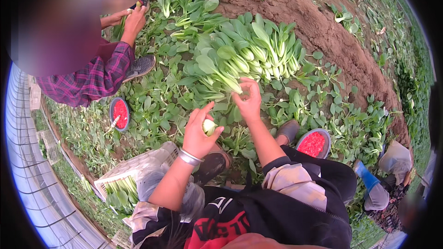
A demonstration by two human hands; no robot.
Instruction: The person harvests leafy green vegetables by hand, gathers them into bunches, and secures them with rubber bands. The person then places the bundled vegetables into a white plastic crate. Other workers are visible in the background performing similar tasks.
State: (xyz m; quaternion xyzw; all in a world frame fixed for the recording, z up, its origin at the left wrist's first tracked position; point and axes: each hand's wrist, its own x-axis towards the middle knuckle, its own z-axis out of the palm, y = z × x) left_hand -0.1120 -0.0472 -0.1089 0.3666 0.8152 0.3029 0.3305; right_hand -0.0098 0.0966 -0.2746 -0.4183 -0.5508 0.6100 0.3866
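Observation:
My left hand (198, 135) is curled around a bok choy head (208, 127), its pale cut base facing up at me. Most of that plant is hidden by the hand and wrist. My right hand (249, 102) has its thumb and fingers about the base of another bok choy head (226, 79), whose leaves point up and left. That head lies at the near edge of a large heap of bok choy (258, 50), with the bases facing me. Leafy bok choy plants and loose leaves cover the soil below both hands.
Bowls of red bits stand right (314, 143) and left (120, 114); the left one also holds a pale-handled object. A white plastic crate (121, 174) with bok choy is by my left arm. A co-worker in a plaid sleeve (100, 84) handles greens; another person (384, 193) crouches right.

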